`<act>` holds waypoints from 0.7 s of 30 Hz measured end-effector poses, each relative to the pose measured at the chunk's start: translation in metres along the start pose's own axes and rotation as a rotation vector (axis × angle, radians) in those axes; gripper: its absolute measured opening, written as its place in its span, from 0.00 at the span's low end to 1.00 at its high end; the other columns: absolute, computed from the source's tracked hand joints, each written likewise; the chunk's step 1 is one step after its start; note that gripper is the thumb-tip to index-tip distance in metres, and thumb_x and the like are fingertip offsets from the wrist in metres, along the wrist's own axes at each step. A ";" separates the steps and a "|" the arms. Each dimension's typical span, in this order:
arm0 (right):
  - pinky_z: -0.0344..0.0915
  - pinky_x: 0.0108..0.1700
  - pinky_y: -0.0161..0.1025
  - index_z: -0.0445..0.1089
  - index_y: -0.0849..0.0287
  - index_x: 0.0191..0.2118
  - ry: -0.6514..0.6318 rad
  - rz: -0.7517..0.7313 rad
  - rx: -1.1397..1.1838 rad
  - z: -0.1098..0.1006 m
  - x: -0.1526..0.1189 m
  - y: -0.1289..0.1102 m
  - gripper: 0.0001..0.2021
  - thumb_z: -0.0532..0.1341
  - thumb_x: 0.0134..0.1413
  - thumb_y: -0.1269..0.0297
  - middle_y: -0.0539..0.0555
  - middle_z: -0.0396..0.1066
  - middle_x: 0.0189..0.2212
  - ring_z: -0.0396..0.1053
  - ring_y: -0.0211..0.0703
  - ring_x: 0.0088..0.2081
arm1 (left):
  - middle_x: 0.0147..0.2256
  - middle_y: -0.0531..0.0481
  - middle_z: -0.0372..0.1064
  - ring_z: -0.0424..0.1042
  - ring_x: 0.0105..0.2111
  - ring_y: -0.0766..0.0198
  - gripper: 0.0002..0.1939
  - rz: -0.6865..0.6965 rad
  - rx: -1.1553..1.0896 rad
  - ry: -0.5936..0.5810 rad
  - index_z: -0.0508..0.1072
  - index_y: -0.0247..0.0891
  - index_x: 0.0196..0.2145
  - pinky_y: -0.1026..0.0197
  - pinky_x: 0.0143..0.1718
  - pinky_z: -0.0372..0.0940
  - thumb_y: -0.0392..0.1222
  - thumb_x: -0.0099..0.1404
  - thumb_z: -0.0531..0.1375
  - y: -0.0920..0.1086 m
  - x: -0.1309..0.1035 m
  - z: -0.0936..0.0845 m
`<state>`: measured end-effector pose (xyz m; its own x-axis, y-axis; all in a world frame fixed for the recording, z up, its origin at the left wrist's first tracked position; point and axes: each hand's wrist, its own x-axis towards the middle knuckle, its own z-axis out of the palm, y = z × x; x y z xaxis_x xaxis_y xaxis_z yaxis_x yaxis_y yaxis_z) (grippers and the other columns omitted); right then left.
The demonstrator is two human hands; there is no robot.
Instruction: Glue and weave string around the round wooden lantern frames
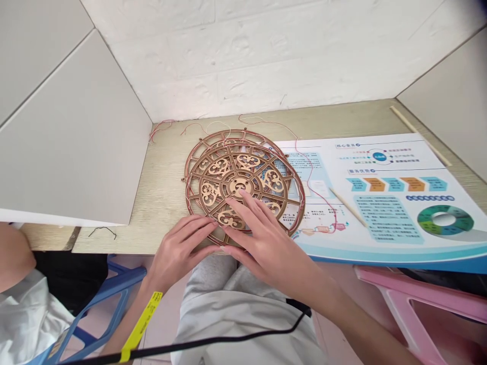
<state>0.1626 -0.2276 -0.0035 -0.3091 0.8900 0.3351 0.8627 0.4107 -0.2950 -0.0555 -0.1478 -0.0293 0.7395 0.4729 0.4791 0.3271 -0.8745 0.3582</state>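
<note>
A round openwork wooden disc (240,178) with scroll cut-outs and spokes lies on top of another wooden ring (189,152) at the table's front edge. Red thread runs along their rims. My left hand (182,248) grips the front left rim of the upper disc, fingers on top and thumb along the edge. Across the front of the same disc lies my right hand (262,235), its fingers spread, one reaching to the hub. Both thumbs nearly meet at the front rim. What lies under my fingertips is hidden.
A printed poster (388,218) covers the table's right side, with a thin wooden stick (348,207) and loose red thread (310,159) on it. Another stick (418,134) lies behind. White panels (76,137) and a wall enclose the table. At far left sits another person (15,258).
</note>
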 end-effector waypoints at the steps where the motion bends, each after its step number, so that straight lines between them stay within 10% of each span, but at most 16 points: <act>1: 0.62 0.66 0.68 0.76 0.65 0.51 0.002 -0.001 -0.005 0.000 0.000 -0.001 0.18 0.55 0.72 0.57 0.70 0.63 0.65 0.52 0.71 0.71 | 0.49 0.43 0.78 0.76 0.52 0.55 0.24 0.006 0.005 -0.002 0.72 0.39 0.57 0.50 0.54 0.74 0.42 0.66 0.68 0.000 0.000 0.000; 21: 0.62 0.66 0.68 0.76 0.64 0.50 -0.017 0.018 0.018 0.001 -0.001 -0.002 0.18 0.53 0.72 0.57 0.70 0.63 0.65 0.52 0.72 0.71 | 0.53 0.40 0.74 0.67 0.55 0.52 0.22 0.009 0.118 -0.051 0.71 0.35 0.57 0.48 0.58 0.69 0.44 0.67 0.66 0.003 -0.001 -0.002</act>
<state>0.1610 -0.2293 -0.0039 -0.3008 0.9004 0.3144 0.8608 0.3982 -0.3168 -0.0565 -0.1511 -0.0276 0.7706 0.4614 0.4397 0.3850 -0.8868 0.2557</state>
